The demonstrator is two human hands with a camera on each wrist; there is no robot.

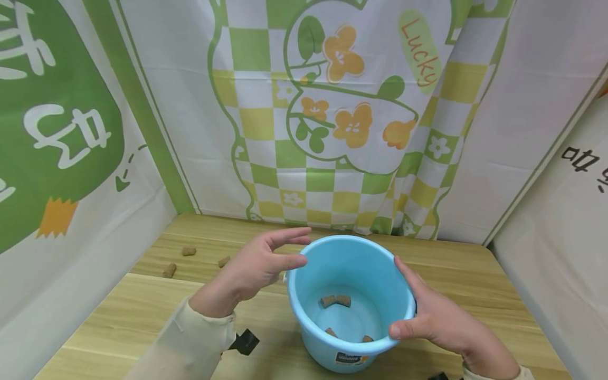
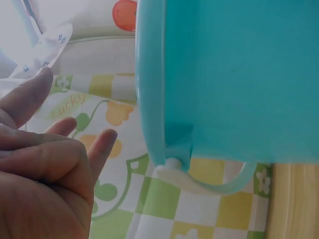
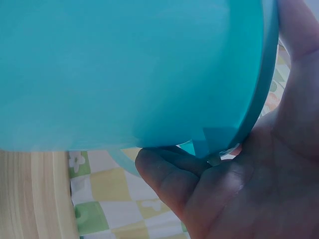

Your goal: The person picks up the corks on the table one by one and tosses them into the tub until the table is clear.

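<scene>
A light-blue plastic bucket [image 1: 319,343] stands on the wooden table, its mouth tipped toward the head camera. On its floor lie several brown corks [image 1: 336,301], some partly hidden behind the near wall. My right hand [image 1: 439,316] grips the right side of the rim, thumb at the front edge and other fingers along the outer wall [image 3: 124,74]. At the left rim, my left hand [image 1: 258,266] has its fingers stretched out; the left wrist view shows a gap between them and the bucket wall [image 2: 239,74]. A bucket handle [image 2: 219,186] hangs below the rim there.
Left on the table lie three loose corks: one farther back [image 1: 189,251], one nearer the left edge [image 1: 169,271] and one [image 1: 224,262] beside my left hand. Printed cloth [image 1: 304,184] closes off the back, with more cloth walls at both sides.
</scene>
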